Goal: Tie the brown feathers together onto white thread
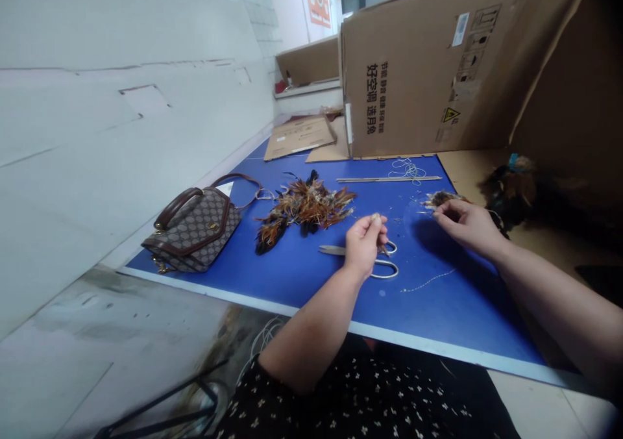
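My left hand (363, 245) is closed in a pinch above the scissors (387, 269); a pale tip shows at the thumb and a bit of brown feather below the fingers. The scissors lie on the blue tabletop, partly hidden by that hand. To the right, my right hand (470, 225) has its thumb and fingertips together at the edge of a small feather pile (442, 197), apparently on a feather; the hand covers part of it. Left of my hands lies a larger heap of brown, orange and black feathers (311, 204).
A patterned handbag (204, 228) stands at the left. Thin sticks (350, 180) and tangled pale string (406, 168) lie toward the back. A large cardboard box (409, 101) rises behind, with flat cardboard (296, 137) beside it. Dark feathers (513, 186) are at the right.
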The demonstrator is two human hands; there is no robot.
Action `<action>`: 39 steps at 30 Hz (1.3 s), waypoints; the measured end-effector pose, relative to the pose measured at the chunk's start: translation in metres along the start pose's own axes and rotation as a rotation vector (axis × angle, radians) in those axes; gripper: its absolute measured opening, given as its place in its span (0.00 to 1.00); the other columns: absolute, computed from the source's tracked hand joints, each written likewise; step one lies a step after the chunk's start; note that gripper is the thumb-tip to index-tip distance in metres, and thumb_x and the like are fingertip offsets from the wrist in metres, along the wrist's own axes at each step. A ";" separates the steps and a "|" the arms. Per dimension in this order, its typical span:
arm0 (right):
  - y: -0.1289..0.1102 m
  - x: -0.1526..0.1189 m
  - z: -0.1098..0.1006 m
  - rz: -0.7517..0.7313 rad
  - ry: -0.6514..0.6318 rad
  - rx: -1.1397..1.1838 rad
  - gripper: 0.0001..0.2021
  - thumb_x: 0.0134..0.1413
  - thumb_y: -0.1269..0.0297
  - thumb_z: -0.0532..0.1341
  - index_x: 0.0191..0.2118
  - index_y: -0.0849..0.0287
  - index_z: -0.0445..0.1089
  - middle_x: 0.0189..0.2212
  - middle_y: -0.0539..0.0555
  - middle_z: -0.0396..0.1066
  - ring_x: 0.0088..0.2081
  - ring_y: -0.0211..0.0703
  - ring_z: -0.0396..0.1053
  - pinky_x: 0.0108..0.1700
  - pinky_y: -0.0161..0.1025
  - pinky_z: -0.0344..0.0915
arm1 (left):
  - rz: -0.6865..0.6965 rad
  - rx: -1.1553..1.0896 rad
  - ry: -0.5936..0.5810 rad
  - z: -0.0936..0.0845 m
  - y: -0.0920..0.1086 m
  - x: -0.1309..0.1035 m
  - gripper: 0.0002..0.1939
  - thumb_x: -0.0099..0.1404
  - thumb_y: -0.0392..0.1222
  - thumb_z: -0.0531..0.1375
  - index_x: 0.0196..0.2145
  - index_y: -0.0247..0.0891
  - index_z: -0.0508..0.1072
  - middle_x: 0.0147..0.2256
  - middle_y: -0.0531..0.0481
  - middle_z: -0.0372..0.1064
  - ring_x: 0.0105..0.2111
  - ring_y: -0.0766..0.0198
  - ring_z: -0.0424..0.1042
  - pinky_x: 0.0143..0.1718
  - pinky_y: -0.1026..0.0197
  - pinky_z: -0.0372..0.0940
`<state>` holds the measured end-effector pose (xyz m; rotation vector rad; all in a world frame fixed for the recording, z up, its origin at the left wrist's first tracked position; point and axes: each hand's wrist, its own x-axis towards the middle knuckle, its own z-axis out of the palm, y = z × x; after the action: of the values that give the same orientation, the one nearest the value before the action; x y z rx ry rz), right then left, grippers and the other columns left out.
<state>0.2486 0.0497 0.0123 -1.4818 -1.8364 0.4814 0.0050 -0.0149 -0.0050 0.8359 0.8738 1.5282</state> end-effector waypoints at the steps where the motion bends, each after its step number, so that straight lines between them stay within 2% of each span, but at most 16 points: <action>1: -0.010 0.000 0.002 0.006 -0.008 0.081 0.16 0.57 0.49 0.64 0.34 0.59 0.73 0.26 0.52 0.73 0.25 0.38 0.61 0.31 0.38 0.59 | -0.012 -0.002 -0.006 0.001 -0.001 0.000 0.25 0.59 0.59 0.71 0.41 0.34 0.78 0.29 0.53 0.69 0.24 0.73 0.67 0.25 0.68 0.61; 4: -0.034 -0.002 0.017 -0.017 0.018 0.307 0.16 0.55 0.48 0.67 0.33 0.58 0.73 0.29 0.52 0.73 0.29 0.39 0.64 0.34 0.37 0.60 | -0.047 -0.012 0.005 0.003 -0.004 0.000 0.25 0.58 0.58 0.72 0.42 0.33 0.80 0.31 0.50 0.72 0.25 0.72 0.68 0.27 0.67 0.63; 7: -0.050 -0.007 0.038 0.023 -0.008 0.522 0.15 0.53 0.50 0.69 0.31 0.57 0.72 0.26 0.50 0.70 0.28 0.39 0.63 0.33 0.37 0.59 | -0.042 -0.040 0.061 0.003 -0.007 0.003 0.25 0.55 0.56 0.73 0.42 0.34 0.82 0.35 0.46 0.76 0.29 0.70 0.71 0.31 0.66 0.65; 12: -0.064 -0.023 0.061 0.071 -0.082 0.650 0.13 0.53 0.53 0.68 0.31 0.59 0.72 0.25 0.49 0.69 0.28 0.38 0.62 0.32 0.37 0.57 | 0.035 -0.037 0.101 0.000 -0.012 0.007 0.21 0.57 0.53 0.73 0.41 0.35 0.84 0.39 0.45 0.79 0.34 0.67 0.74 0.42 0.64 0.68; 15: -0.066 -0.031 0.064 0.079 -0.094 0.653 0.12 0.52 0.54 0.67 0.30 0.59 0.72 0.24 0.49 0.68 0.27 0.38 0.61 0.32 0.37 0.57 | 0.085 0.003 0.067 0.000 -0.013 0.006 0.19 0.59 0.53 0.72 0.41 0.36 0.85 0.40 0.45 0.79 0.37 0.65 0.74 0.46 0.61 0.68; 21: -0.063 -0.035 0.064 0.091 -0.113 0.643 0.11 0.50 0.56 0.66 0.29 0.59 0.71 0.25 0.48 0.68 0.28 0.38 0.61 0.33 0.37 0.57 | 0.211 0.149 0.012 0.000 -0.014 0.004 0.16 0.62 0.53 0.70 0.40 0.38 0.85 0.45 0.43 0.77 0.49 0.58 0.72 0.57 0.55 0.65; 29: -0.062 -0.037 0.070 0.092 -0.156 0.665 0.12 0.52 0.55 0.66 0.29 0.58 0.70 0.25 0.48 0.67 0.28 0.38 0.61 0.34 0.37 0.57 | 0.258 0.202 -0.042 -0.001 -0.015 0.004 0.14 0.64 0.52 0.69 0.39 0.38 0.84 0.43 0.44 0.74 0.48 0.59 0.71 0.57 0.54 0.64; 34: -0.064 -0.039 0.069 0.093 -0.190 0.684 0.14 0.53 0.53 0.67 0.29 0.58 0.69 0.25 0.48 0.68 0.29 0.38 0.61 0.34 0.37 0.56 | 0.294 0.235 -0.102 -0.003 -0.013 0.003 0.14 0.66 0.52 0.67 0.35 0.38 0.83 0.46 0.43 0.72 0.50 0.58 0.70 0.59 0.54 0.63; 39: -0.065 -0.040 0.069 0.102 -0.215 0.752 0.11 0.52 0.56 0.67 0.29 0.58 0.70 0.24 0.47 0.67 0.28 0.38 0.60 0.34 0.37 0.56 | 0.310 0.241 -0.081 -0.005 -0.015 0.004 0.13 0.67 0.51 0.66 0.38 0.38 0.83 0.44 0.44 0.73 0.49 0.58 0.71 0.57 0.54 0.64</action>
<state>0.1580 0.0039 -0.0019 -1.0226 -1.4734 1.2590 0.0071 -0.0096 -0.0204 1.2467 0.9107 1.6607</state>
